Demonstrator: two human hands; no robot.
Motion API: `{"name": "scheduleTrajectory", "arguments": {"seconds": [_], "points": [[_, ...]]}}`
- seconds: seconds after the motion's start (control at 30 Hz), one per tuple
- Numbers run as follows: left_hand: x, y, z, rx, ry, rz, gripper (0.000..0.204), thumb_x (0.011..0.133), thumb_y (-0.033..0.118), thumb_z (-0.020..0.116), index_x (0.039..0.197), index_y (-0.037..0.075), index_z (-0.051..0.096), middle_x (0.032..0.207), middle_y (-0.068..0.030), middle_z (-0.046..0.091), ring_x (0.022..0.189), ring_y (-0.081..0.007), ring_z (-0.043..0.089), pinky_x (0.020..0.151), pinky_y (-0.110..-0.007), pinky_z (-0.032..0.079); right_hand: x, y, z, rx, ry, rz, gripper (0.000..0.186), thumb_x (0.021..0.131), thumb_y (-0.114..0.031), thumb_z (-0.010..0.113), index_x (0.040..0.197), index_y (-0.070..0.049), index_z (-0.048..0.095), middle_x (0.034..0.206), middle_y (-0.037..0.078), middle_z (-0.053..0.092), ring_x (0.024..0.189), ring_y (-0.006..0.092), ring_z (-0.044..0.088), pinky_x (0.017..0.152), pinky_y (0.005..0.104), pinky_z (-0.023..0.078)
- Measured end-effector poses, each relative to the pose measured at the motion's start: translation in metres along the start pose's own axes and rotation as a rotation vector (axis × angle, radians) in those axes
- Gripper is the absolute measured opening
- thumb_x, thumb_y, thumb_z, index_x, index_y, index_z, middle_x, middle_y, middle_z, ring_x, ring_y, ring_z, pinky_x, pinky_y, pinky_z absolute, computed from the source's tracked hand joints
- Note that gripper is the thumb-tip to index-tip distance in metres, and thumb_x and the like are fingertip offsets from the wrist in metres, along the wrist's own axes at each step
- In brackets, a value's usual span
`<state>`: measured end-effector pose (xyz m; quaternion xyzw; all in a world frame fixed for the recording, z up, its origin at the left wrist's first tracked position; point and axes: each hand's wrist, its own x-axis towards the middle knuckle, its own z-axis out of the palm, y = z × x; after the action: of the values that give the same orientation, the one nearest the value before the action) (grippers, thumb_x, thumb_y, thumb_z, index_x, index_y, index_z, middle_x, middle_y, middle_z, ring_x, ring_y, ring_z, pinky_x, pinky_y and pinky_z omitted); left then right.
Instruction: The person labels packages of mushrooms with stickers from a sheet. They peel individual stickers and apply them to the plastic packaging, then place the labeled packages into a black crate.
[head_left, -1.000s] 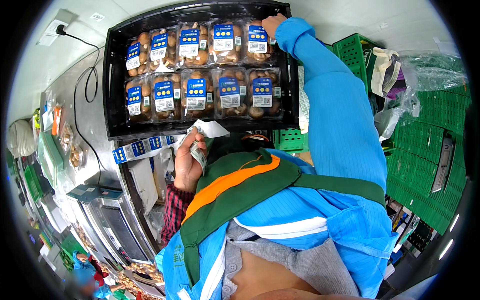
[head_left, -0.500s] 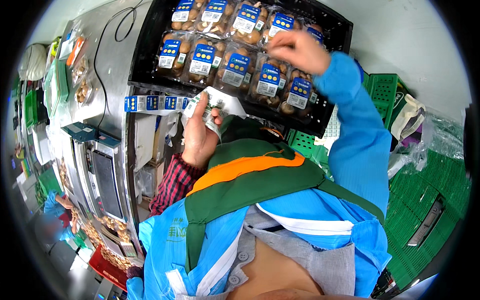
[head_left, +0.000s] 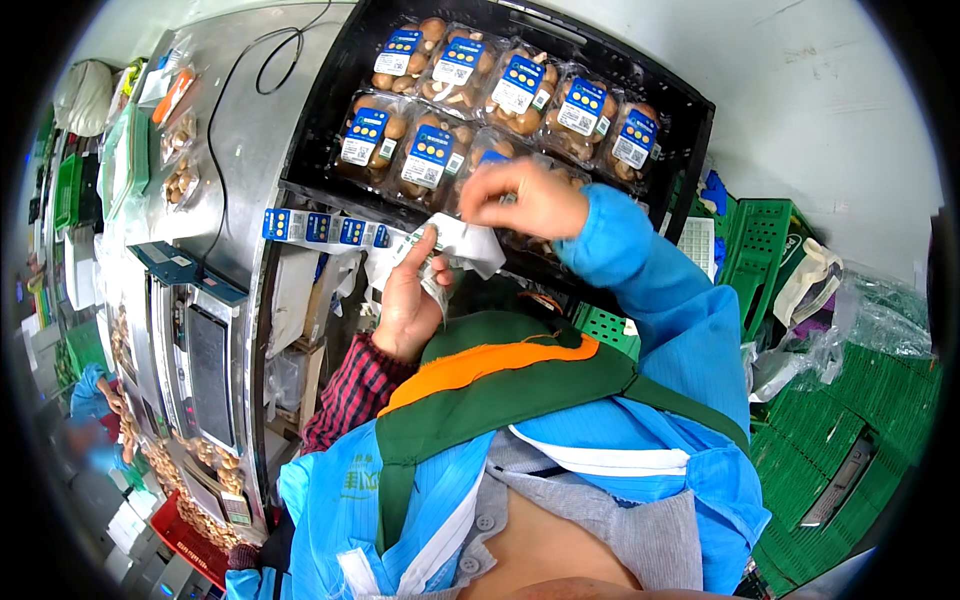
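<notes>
My left hand (head_left: 408, 312) pinches a crumpled white strip of small stickers (head_left: 466, 246) between thumb and fingers, just below the crate's near edge. My right hand (head_left: 532, 198) hovers over the near row with its fingers curled together; anything in its fingertips is too small to make out. Below and around it, clear packs of brown mushrooms (head_left: 518, 92) lie in two rows inside a black crate (head_left: 692, 120). Each pack whose top shows bears a blue-and-white label. Part of the near row is hidden under my right hand and sleeve.
A strip of blue-and-white labels (head_left: 318, 228) hangs at the metal table's edge. A black cable (head_left: 222, 150) lies on the table, near loose mushroom bags (head_left: 180, 180). Green crates (head_left: 760, 250) stand at right. A co-worker's arm (head_left: 105, 395) shows far left beside piled mushrooms.
My right hand has moved left and nearer, from the crate's far row to above the near row, closer to my left hand. My left hand keeps its hold on the sticker strip.
</notes>
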<state>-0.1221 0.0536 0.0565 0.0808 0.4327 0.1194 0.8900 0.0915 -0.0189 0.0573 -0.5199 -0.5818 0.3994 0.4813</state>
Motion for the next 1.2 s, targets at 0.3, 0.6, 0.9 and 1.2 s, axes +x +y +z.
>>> {"name": "scheduleTrajectory", "arguments": {"seconds": [0.3,0.6,0.9,1.2], "points": [[0.002,0.017,-0.005,-0.073,-0.016,-0.054,0.011,0.093,0.015,0.061,0.097,0.006,0.058,0.080,-0.0020,0.060,0.066,-0.0097,0.055,0.060,-0.019,0.049,0.100,0.134,-0.116,-0.466,0.447,0.378,0.021,0.076,-0.009,0.072,0.096,-0.007,0.067,0.089,0.008,0.071,0.084,0.0203,0.068,0.075,0.0326,0.053],[0.006,0.032,-0.015,-0.109,0.021,-0.051,0.010,0.093,0.014,0.061,0.095,0.005,0.057,0.078,-0.0027,0.060,0.066,-0.0102,0.056,0.060,-0.019,0.050,0.126,0.169,-0.120,-0.703,0.401,0.428,0.019,0.071,-0.013,0.074,0.087,-0.010,0.066,0.083,0.007,0.071,0.081,0.0255,0.067,0.076,0.0389,0.048],[0.006,0.038,-0.003,-0.009,0.107,-0.068,0.020,0.093,0.028,0.060,0.094,0.008,0.057,0.073,-0.0022,0.059,0.060,-0.0105,0.056,0.056,-0.020,0.049,0.121,0.179,-0.107,-1.001,0.479,0.149,0.017,0.074,-0.013,0.072,0.088,-0.008,0.064,0.079,0.008,0.070,0.078,0.0281,0.065,0.078,0.0407,0.042],[0.011,0.048,-0.002,-0.057,0.097,0.109,0.016,0.096,0.025,0.056,0.099,0.009,0.056,0.074,0.0001,0.056,0.062,-0.0092,0.052,0.054,-0.022,0.044,0.132,0.177,-0.085,-0.362,0.471,0.322,0.016,0.081,-0.010,0.068,0.095,-0.004,0.068,0.090,0.013,0.071,0.083,0.0235,0.069,0.073,0.0327,0.053]]}}
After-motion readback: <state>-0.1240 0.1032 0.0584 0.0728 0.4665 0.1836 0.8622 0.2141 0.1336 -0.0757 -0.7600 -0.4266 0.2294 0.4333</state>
